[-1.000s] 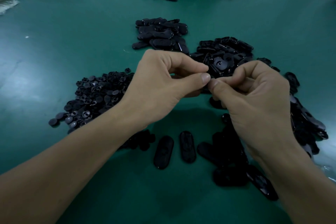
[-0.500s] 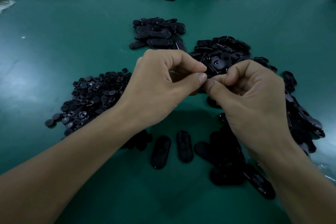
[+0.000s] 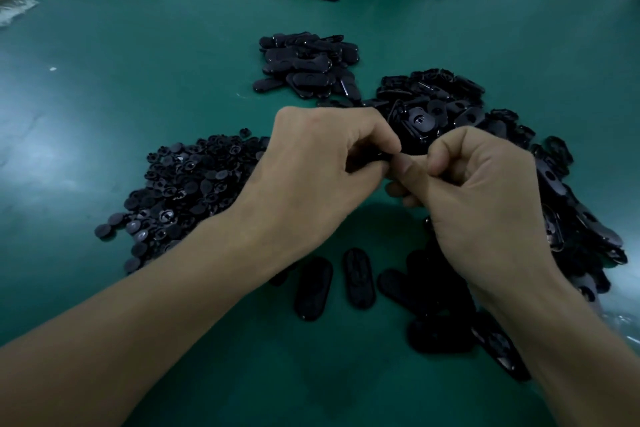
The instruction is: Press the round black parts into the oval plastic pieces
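The left hand (image 3: 311,166) and right hand (image 3: 485,191) meet with curled fingers (image 3: 412,173), pinching a small black piece (image 3: 375,155) that is almost wholly hidden between them; which part it is cannot be told. Round black parts (image 3: 187,184) are heaped left of the fingers and oval plastic pieces (image 3: 433,107) just beyond them, on the desk (image 3: 138,62).

Left grip (image 3: 311,166) and right grip (image 3: 485,191) meet fingertip to fingertip (fingers curled)

left hand (image 3: 311,166) and right hand (image 3: 485,191) meet fingertip to fingertip over green table (image 3: 173,62), pinching a mostly hidden black piece (image 3: 375,157) between them.
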